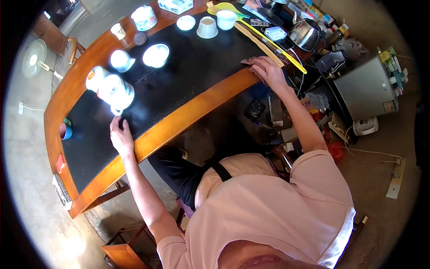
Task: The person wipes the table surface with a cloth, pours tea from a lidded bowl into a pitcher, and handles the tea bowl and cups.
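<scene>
head view: left hand [122, 138], fingers open and loosely curved, at the handle of 1 white mug [118, 92] on the black desktop [188, 76]; contact unclear. right hand [270, 71], open, on the wooden edge [192, 117], near 1 wooden stick [258, 43] and 1 yellow swatter [291, 58].

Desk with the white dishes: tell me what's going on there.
A person sits at the desk. The left hand is by the white mug, fingertips close to its handle; contact is hard to tell. The right hand rests at the desk's near edge, beside a flat wooden tool. Neither hand appears to grip anything.
</scene>
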Available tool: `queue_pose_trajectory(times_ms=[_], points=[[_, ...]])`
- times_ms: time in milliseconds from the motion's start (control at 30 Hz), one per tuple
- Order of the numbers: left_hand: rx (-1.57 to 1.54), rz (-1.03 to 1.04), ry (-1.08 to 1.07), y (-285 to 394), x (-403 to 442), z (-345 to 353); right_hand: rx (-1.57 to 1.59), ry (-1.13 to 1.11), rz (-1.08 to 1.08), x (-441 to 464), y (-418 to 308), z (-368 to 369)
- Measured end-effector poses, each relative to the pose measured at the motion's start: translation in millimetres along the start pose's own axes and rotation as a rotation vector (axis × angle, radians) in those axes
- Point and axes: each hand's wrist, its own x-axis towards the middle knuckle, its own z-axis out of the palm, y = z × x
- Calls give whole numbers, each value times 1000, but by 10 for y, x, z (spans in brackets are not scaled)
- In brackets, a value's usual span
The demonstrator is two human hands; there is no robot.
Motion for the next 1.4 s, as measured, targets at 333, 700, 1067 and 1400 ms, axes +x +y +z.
queue_pose_trajectory(times_ms=[333,700,1067,1400], points=[[20,2,3,-16,6,17,191,-107,433,-411,19,-578],[-268,6,-26,-509,-52,-238,-350,-227,-273,334,-97,337],[-120,-68,168,-790,-216,-623,101,-444,-440,1102,-1409,965],[-111,-75,165,-764,-199,-620,-106,-385,-267,1259,-1480,1630]])
